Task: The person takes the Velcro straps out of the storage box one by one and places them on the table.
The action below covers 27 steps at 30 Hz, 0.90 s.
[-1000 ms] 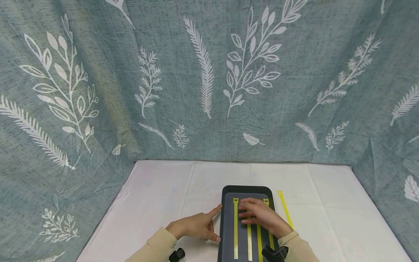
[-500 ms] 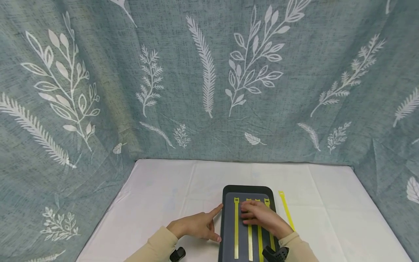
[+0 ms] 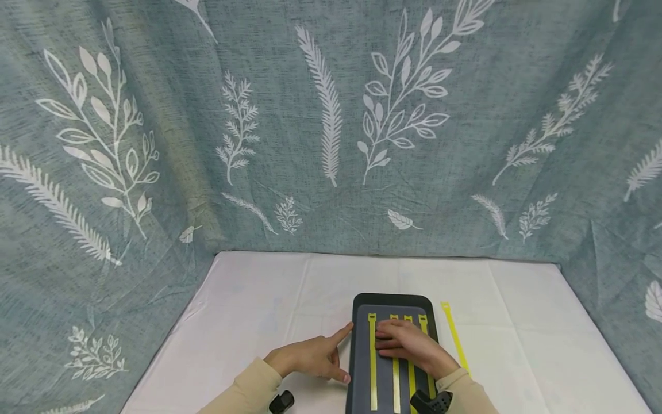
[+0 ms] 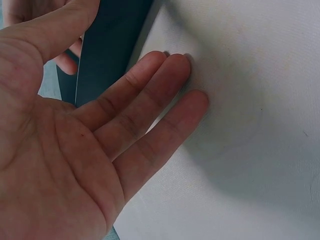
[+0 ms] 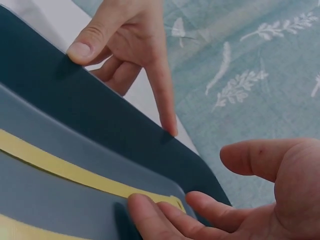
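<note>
A long dark tray lies on the white cloth, with several yellow slotted-end straps laid lengthwise in it. My left hand is at the tray's left side, thumb and index finger spread against the rim. Its other fingers extend over the cloth in the left wrist view. Above the tray, my right hand reaches in from the right with its fingers loosely extended, partly covering the middle straps. In the right wrist view its fingertips are right at the slotted end of the leftmost strap, and the thumb stands apart.
One more yellow strap lies on the cloth just right of the tray, its near end hidden by the right sleeve. A grey-green curtain with white leaf prints rises behind the table's far edge.
The right hand has shifted slightly left, nearer the leftmost strap. The left hand keeps its place at the rim, and the straps lie as before.
</note>
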Tool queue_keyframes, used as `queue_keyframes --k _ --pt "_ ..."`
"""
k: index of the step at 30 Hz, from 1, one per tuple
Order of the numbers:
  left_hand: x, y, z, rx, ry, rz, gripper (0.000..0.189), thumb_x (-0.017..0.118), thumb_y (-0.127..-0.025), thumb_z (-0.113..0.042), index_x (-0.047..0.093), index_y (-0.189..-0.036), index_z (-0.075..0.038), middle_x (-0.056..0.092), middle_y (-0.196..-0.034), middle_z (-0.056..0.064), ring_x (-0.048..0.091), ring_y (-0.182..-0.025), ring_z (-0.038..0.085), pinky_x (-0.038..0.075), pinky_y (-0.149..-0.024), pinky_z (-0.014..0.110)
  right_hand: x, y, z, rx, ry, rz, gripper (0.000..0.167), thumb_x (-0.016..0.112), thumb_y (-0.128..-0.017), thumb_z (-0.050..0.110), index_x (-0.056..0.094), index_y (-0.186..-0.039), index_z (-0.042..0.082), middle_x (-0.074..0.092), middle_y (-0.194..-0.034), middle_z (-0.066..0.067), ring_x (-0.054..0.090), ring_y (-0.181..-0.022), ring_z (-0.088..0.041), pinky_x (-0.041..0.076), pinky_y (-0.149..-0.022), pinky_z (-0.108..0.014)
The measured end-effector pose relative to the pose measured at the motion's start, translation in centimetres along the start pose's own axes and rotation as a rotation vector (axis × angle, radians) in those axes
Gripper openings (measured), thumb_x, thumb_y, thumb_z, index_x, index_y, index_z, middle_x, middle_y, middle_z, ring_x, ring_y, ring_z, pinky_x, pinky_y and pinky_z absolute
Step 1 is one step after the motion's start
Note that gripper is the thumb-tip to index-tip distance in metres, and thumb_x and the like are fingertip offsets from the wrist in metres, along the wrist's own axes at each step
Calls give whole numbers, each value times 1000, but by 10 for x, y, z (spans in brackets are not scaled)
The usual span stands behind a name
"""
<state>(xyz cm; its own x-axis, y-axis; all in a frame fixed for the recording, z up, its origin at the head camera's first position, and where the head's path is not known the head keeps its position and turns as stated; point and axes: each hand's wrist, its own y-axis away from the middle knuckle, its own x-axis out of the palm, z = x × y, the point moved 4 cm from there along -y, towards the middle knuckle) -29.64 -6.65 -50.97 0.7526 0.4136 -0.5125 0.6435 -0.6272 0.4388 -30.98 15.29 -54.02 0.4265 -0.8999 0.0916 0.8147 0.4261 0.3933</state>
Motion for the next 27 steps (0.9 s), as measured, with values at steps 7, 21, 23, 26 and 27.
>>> queue_keyframes --k 7,21,23,26,27 --pt "-1 -4 8 27 -29 35 109 79 -88 -40 6 -165 -16 69 -79 -6 61 -64 9 46 -63 25 5 -4 -2 2 -43 9 64 49 -108 30 30 -151 -14 44 -147 -35 64 -122 -37 56 -97 -43" --pt "-1 -2 1 1 -42 5 106 81 -88 -28 9 -165 -15 67 -73 -5 58 -61 10 43 -59 22 15 -10 -5 5 -66 49 68 48 -108 32 26 -151 -15 48 -143 -34 67 -116 -29 55 -98 -42" --pt "-1 -2 2 2 -46 8 106 81 -88 -28 9 -165 -14 67 -72 -5 58 -60 10 43 -59 22 16 -10 -5 0 -67 55 68 49 -108 32 26 -151 -15 47 -143 -35 67 -116 -29 55 -98 -42" --pt "0 -2 2 0 -41 13 105 80 -89 -28 9 -165 -13 67 -73 -5 58 -61 11 43 -59 22 19 -11 -6 -4 -69 58 68 49 -108 32 26 -151 -16 47 -144 -35 66 -117 -30 55 -98 -42" --pt "0 -2 1 2 -40 14 105 80 -89 -28 9 -164 -13 67 -73 -5 58 -61 11 43 -59 22 20 -12 -6 -7 -68 57 67 48 -108 31 27 -151 -16 47 -143 -35 67 -116 -30 55 -98 -42"
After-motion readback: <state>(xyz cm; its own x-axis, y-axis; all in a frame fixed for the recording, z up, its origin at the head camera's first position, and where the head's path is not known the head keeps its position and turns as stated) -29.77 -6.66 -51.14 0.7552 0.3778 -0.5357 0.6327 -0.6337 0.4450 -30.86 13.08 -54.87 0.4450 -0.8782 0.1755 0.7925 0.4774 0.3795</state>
